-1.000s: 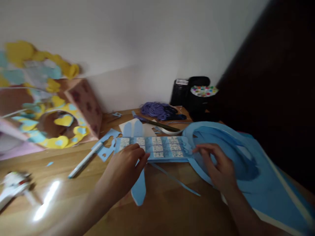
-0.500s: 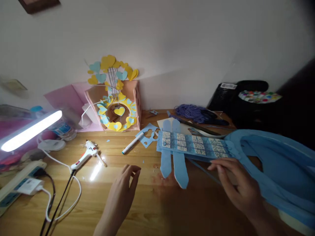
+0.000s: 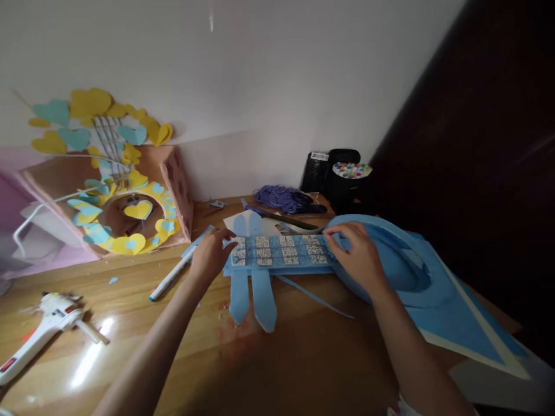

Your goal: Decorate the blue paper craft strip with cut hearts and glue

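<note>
L hand [image 3: 212, 251] at L end of blue strip [image 3: 276, 254] w/ white tiles [image 3: 289, 250], R hand [image 3: 358, 254] at R end, glue gun [image 3: 58, 315] & yarn [image 3: 277, 198] on table [image 3: 312, 358]

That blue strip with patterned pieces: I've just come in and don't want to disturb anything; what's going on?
A person has both hands at the blue strip: the left hand by its left end, the right hand by its right end, beside a round blue piece. Whether either hand grips it isn't clear. The strip lies across two pointed blue pieces.
</note>
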The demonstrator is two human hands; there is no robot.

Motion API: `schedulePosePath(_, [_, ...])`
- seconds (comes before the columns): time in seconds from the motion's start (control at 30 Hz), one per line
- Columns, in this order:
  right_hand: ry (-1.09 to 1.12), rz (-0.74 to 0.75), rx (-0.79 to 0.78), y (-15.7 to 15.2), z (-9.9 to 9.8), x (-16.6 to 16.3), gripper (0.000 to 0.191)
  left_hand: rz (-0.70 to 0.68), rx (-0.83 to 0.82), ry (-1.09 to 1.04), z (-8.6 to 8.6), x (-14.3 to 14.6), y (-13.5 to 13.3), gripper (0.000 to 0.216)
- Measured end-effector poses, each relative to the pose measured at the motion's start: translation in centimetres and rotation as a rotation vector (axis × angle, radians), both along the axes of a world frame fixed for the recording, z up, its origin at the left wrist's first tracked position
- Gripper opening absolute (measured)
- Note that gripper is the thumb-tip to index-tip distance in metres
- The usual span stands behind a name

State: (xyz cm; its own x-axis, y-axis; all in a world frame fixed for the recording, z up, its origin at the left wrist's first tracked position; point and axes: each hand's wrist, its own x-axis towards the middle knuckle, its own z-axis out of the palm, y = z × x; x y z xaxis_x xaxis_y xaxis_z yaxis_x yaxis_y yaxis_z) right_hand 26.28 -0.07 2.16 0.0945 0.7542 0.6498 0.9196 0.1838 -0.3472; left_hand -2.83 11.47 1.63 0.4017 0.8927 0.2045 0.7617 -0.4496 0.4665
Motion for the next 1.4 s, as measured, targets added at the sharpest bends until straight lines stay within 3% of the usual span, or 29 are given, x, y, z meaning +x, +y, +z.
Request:
schedulePosePath(0.3, [0.108, -0.065, -0.068, 0.5, -2.8, 1.2, 0.011, -0.084, -0.079, 0.023, -1.3, -0.7, 1.6, 0.012])
schedulePosePath(0.73, [0.098, -0.084, -0.061, 0.3, -3.3, 1.0, 0.011, -0.179, -0.112, 0.079, -1.0, -0.3, 1.7, 0.013])
schedulePosePath(1.1, [0.052, 0.028, -0.278, 0.4, -4.2, 0.4, 0.023, -0.216, -0.101, 0.018, -1.3, -0.6, 2.1, 0.012])
schedulePosePath(1.4, [0.036, 0.030, -0.294, 0.4, -4.2, 0.3, 0.023, -0.202, -0.132, 0.040, -1.2, -0.6, 1.6, 0.009])
